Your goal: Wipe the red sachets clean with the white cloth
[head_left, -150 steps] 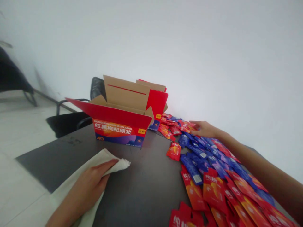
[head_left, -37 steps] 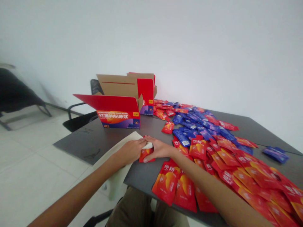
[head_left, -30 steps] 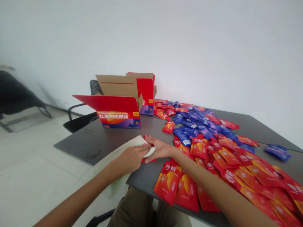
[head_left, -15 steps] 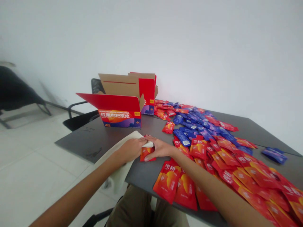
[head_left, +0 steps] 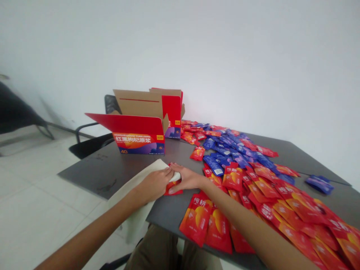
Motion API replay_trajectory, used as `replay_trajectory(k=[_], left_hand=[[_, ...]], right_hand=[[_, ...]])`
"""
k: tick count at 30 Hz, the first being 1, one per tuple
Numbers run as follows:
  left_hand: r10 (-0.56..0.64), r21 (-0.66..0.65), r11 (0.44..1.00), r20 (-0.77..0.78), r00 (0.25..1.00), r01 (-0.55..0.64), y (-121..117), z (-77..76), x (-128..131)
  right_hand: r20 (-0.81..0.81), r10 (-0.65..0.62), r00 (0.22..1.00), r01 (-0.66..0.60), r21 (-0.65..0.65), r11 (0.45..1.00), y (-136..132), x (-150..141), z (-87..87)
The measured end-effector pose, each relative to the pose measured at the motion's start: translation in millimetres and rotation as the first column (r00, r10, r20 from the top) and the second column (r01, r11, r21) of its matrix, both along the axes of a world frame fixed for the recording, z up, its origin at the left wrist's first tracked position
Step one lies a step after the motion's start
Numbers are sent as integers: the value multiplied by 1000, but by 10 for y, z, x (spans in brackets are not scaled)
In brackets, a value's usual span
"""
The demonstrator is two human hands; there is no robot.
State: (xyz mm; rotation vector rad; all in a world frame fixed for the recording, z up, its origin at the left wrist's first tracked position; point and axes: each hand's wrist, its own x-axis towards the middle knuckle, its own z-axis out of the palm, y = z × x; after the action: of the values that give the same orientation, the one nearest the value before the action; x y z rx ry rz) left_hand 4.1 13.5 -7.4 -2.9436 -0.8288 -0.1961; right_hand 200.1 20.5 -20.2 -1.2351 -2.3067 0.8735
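A red pouch [head_left: 170, 186] lies flat on the dark table near its front edge. My left hand [head_left: 154, 184] is closed on an off-white cloth [head_left: 135, 217] and presses a folded part of it against the pouch. The rest of the cloth spreads under my left wrist and hangs over the edge. From the right, my right hand [head_left: 188, 177] grips the pouch, thumb at the near end and fingertips at the far end. Both hands and the cloth hide much of the pouch.
Many red pouches [head_left: 197, 217] are spread on the right of the table [head_left: 165, 210]. Blue pouches [head_left: 215, 165] lie in a heap behind them. An open printed carton [head_left: 140, 144] stands at the back left, a second carton [head_left: 172, 112] behind it. Beyond is a black chair [head_left: 87, 140].
The left hand with the cloth has slid slightly down over the pouch, covering more of its near part. The right hand keeps its hold. The whole view has shifted a little.
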Motion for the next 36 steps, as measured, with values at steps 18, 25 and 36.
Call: replay_trajectory(k=[18,25,36], left_hand=[[-23,6,1000,24,999,22,-98,-76,-73],[-10,-3,1000,14,1000,10,2,-24,-42],[34,-17,999,28,999,-33,70,8,10]], right_hand=[[41,-17,999,17,-20,1000,-17,2,0],[-25,-25,999,25,-16,1000,-16,14,-26],[-33,-45,998,44,-23,999,-45,-3,25]])
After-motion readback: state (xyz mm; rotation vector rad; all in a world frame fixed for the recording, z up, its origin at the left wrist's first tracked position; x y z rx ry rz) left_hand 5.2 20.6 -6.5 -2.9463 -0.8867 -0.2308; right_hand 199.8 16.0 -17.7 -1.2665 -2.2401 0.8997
